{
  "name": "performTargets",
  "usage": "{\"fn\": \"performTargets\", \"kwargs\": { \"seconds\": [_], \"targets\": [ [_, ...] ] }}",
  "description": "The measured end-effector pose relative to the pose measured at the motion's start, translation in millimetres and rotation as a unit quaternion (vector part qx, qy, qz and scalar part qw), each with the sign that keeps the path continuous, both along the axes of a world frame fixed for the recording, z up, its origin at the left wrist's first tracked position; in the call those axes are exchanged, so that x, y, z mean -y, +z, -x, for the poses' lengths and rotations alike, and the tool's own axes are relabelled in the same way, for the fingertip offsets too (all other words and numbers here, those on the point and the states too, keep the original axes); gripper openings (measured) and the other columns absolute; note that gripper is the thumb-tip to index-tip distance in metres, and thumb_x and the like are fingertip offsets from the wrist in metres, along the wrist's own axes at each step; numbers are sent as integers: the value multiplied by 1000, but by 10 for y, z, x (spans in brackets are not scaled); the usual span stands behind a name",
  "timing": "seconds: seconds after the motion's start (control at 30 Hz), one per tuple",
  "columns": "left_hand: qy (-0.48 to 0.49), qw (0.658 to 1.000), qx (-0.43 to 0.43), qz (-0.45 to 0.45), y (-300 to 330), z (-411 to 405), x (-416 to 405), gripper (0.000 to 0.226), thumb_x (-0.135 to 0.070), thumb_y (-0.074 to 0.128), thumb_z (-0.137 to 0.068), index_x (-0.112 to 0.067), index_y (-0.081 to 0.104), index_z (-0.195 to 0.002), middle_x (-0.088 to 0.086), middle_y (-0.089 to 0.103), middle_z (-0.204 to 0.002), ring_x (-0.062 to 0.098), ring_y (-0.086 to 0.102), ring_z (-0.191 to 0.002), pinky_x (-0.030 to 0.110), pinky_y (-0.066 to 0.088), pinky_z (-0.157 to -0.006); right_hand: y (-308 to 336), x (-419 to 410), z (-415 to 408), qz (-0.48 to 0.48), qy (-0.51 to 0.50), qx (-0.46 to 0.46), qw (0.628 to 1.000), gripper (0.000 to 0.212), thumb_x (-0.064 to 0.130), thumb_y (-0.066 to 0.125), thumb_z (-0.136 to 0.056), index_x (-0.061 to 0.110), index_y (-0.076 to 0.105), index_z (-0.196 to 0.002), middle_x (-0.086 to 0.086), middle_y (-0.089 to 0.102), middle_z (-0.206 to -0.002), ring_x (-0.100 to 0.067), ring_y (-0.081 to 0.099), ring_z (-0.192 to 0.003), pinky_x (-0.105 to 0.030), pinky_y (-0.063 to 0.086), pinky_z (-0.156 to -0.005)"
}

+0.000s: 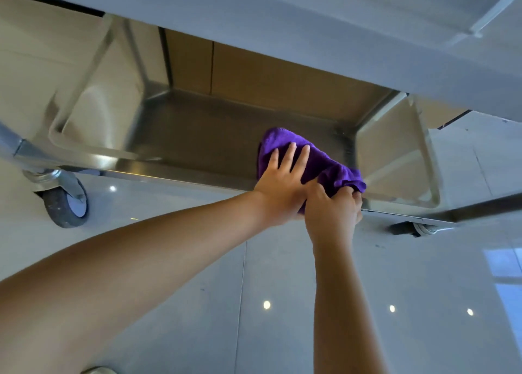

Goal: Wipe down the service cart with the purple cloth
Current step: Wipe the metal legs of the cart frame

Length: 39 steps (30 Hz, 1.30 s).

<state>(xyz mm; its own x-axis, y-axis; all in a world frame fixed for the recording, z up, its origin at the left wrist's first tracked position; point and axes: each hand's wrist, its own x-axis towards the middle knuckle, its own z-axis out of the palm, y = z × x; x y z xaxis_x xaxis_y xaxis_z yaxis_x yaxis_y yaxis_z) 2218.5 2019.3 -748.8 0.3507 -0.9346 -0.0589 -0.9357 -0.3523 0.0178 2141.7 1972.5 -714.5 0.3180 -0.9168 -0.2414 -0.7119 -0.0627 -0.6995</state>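
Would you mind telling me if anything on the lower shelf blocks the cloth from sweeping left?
Nothing visible does. The purple cloth sits at the right end of the lower shelf under both hands, and the steel to its left lies bare.

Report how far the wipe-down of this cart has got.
Done: cannot tell; no wiped area stands out on the steel. In hand: the left hand presses the purple microfibre cloth flat on the stainless-steel lower shelf near its right front corner, while the right hand grips the cloth's bunched edge. Left: probably the shelf's left stretch, the tubular steel frame and the grey caster wheel.
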Motion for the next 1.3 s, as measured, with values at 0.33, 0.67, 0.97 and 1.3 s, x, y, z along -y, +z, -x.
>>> {"fn": "performTargets", "kwargs": {
  "seconds": [0.33,0.67,0.97,1.3],
  "targets": [
    [-97,984,-126,-80,279,4,1057,63,-50,36,-93,-23,18,-148,11,-19,-155,29,-17,-142,49,-5,-115,55,795,24,-35,-78,75,994,42,35,30,-65,7,56,-85,-11,45,-106,-21,38,-104,-34,28,-92],
    [22,988,-147,-30,171,-368,1015,74,-65,38,-86,-28,18,-147,10,-17,-156,28,-15,-143,46,-6,-115,-16,1024,-200,-7,72,88,993,23,7,41,-86,6,38,-63,-2,41,-96,-19,38,-75,-30,28,-69],
    [160,978,-131,-18,58,-721,240,91,-76,31,-80,-27,-3,-149,9,-18,-155,28,-18,-142,46,-7,-115,46,495,-533,-13,200,108,974,38,15,48,-91,6,53,-128,-4,43,-143,-17,48,-119,-24,37,-94],
    [321,942,-94,-18,85,-761,-1289,61,-49,22,-95,-28,5,-149,10,-11,-157,30,-9,-143,47,2,-115,-91,-721,-932,112,418,79,898,51,24,55,-89,13,42,-137,0,43,-140,-19,36,-125,-21,25,-102]
  ]
}}
